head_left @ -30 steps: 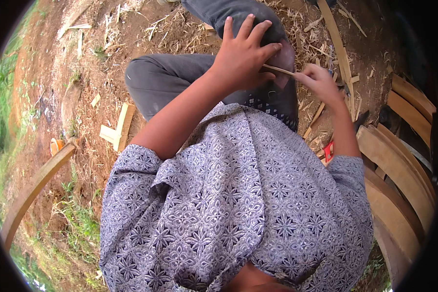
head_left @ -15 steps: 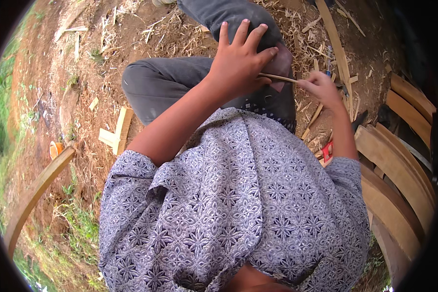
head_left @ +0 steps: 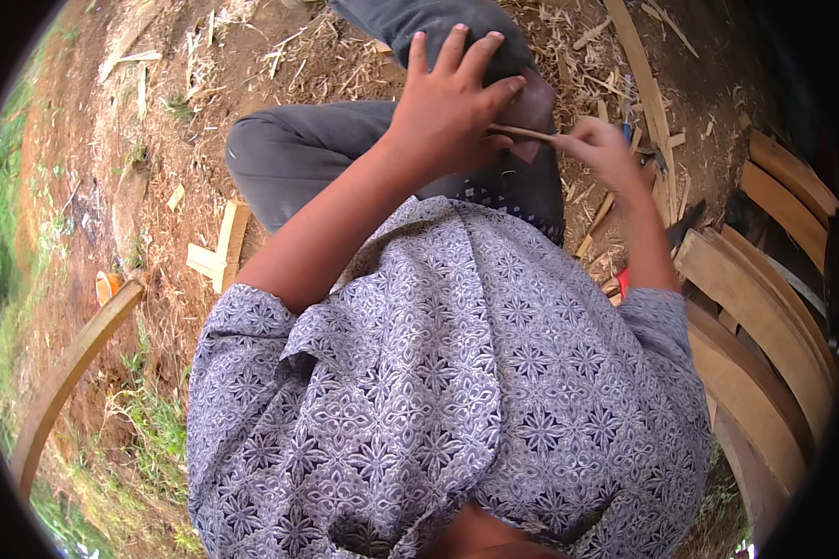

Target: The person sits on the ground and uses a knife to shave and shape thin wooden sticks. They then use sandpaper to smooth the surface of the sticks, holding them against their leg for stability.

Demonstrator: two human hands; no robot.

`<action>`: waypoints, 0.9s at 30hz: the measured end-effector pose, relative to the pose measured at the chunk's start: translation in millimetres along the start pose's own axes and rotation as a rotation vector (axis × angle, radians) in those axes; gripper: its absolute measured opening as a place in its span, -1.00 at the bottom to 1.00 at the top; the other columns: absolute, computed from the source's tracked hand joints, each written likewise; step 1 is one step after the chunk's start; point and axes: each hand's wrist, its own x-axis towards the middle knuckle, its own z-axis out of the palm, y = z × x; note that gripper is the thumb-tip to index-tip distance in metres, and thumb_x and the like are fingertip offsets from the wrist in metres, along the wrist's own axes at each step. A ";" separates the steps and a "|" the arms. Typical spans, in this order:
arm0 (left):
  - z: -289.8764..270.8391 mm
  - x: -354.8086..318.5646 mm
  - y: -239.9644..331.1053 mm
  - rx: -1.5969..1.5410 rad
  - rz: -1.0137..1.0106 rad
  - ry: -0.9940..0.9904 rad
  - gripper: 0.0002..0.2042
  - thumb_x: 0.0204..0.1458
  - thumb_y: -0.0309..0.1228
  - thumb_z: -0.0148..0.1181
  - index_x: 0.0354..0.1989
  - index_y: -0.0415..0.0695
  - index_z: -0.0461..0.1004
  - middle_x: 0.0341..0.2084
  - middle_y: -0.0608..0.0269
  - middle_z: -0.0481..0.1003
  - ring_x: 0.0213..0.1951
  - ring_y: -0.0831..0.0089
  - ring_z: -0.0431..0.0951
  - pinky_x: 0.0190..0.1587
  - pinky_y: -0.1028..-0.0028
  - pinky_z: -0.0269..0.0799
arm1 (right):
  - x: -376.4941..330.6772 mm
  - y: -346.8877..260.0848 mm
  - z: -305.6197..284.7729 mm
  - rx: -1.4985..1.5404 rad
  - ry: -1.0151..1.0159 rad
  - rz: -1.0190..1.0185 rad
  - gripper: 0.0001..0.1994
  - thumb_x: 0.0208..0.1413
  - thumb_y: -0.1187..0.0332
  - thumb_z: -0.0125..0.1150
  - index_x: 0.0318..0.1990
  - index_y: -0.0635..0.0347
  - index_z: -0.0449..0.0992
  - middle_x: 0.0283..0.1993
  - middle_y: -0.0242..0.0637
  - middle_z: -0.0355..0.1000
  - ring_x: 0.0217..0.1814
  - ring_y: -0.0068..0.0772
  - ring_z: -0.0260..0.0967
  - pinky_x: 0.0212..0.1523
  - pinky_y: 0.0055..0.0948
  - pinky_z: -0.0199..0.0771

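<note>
My right hand [head_left: 598, 156] pinches one end of a thin pale wooden stick [head_left: 524, 132] between thumb and fingers. The stick's other end runs under my left hand [head_left: 447, 104], between its thumb and forefinger, where it is hidden. That left hand lies palm down over my leg in dark grey trousers, its fingers spread wide. Beneath the stick, on the leg, is a reddish-brown flat piece [head_left: 534, 104], partly covered by the left hand; I cannot tell its material.
Shavings litter the brown ground. A long wooden strip [head_left: 645, 79] lies at the far right, and curved planks [head_left: 760, 326] are stacked nearer. Two crossed wood pieces [head_left: 222, 250], an orange container [head_left: 108, 286] and a curved beam [head_left: 75, 368] are on the left.
Both hands have shifted slightly up and left in the picture, as has the stick; the ground has also shifted a little. The right wrist has turned slightly. The pinch on the stick stays.
</note>
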 end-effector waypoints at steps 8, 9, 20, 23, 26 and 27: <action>6.4 0.5 -0.5 0.011 -0.011 -0.002 -0.32 -0.22 0.01 0.49 0.20 0.32 0.48 0.37 0.17 0.18 0.41 -0.04 0.13 0.33 -0.28 0.04 | 5.6 43.9 -34.8 0.054 0.007 -0.043 -0.71 0.11 0.27 0.47 -0.49 0.14 0.44 -0.54 -0.53 0.36 -0.51 -0.72 0.23 -0.50 -0.61 0.20; 6.5 -0.3 0.2 0.006 -0.005 -0.012 -0.32 -0.22 0.01 0.49 0.20 0.33 0.47 0.37 0.17 0.18 0.41 -0.04 0.13 0.33 -0.27 0.04 | 6.9 23.8 -13.4 0.055 -0.007 -0.115 -0.70 0.10 0.26 0.47 -0.49 0.14 0.44 -0.54 -0.52 0.36 -0.52 -0.72 0.22 -0.51 -0.61 0.20; 7.8 3.4 0.7 0.021 -0.018 -0.012 -0.31 -0.20 0.02 0.49 0.22 0.37 0.46 0.39 0.17 0.17 0.42 -0.04 0.12 0.35 -0.24 0.04 | 3.0 15.4 -15.9 0.033 0.007 -0.046 -0.69 0.05 0.18 0.50 -0.43 0.23 0.55 -0.50 -0.49 0.40 -0.44 -0.64 0.33 -0.44 -0.54 0.28; 5.7 2.1 0.1 0.028 -0.011 -0.013 -0.30 -0.21 0.03 0.50 0.22 0.38 0.45 0.38 0.17 0.17 0.42 -0.06 0.12 0.35 -0.22 0.05 | 8.1 18.5 -9.6 0.004 0.013 -0.120 -0.68 0.05 0.15 0.49 -0.44 0.22 0.55 -0.48 -0.47 0.42 -0.43 -0.63 0.34 -0.43 -0.55 0.30; 1.8 3.2 -0.8 -0.011 -0.011 -0.041 -0.30 -0.20 0.04 0.47 0.23 0.30 0.45 0.38 0.10 0.17 0.41 -0.11 0.10 0.35 -0.23 0.03 | 8.1 74.5 -58.8 0.093 0.074 0.008 -0.67 0.05 0.14 0.49 -0.44 0.21 0.54 -0.48 -0.47 0.42 -0.42 -0.64 0.33 -0.42 -0.55 0.30; -6.0 8.2 0.1 -0.038 -0.016 -0.083 -0.30 -0.18 0.04 0.44 0.23 0.21 0.45 0.38 0.03 0.15 0.41 -0.15 0.08 0.35 -0.27 0.00 | 3.3 51.3 -53.3 -0.127 0.084 0.019 -0.68 0.07 0.17 0.49 -0.45 0.20 0.52 -0.48 -0.48 0.41 -0.43 -0.66 0.33 -0.43 -0.54 0.31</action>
